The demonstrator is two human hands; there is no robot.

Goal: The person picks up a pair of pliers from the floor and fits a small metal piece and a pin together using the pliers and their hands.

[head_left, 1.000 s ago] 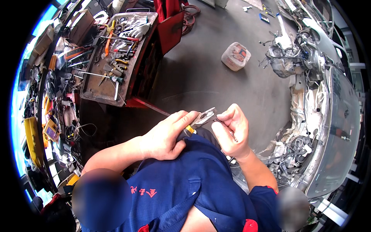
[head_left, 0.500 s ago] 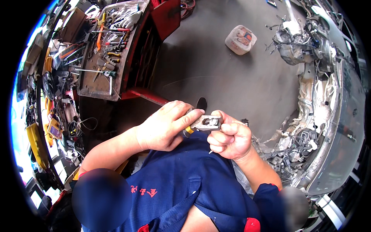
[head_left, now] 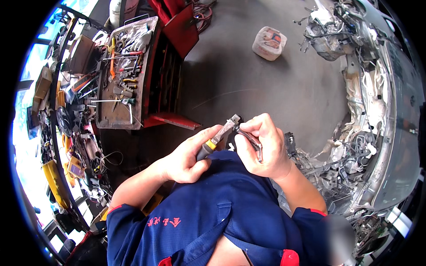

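Observation:
Pliers (head_left: pixel 222 133) with a dark and yellow grip are held in my left hand (head_left: pixel 188 155), its fingers wrapped round the handle. The jaws tilt up and to the right, in front of my chest. My right hand (head_left: pixel 267 148) is closed on a slim silvery metal piece (head_left: pixel 254 142), pinched by thumb and forefinger. Its upper end lies close by the plier head; I cannot tell whether they touch. The lower end sticks out below my fingers, and its exact kind is unclear.
A red tool cabinet (head_left: pixel 165 84) stands at left, its tray top (head_left: pixel 116 120) holding screwdrivers, pliers and gloves. A crowded shelf lies farther left. A whitish plastic container (head_left: pixel 269 43) sits on the floor ahead. On the right is a stripped vehicle body (head_left: pixel 377 133) with exposed wiring.
The pliers have turned from lying nearly level to pointing up and right. My right hand has opened its grip somewhat, showing more of the silvery piece. The view has shifted slightly.

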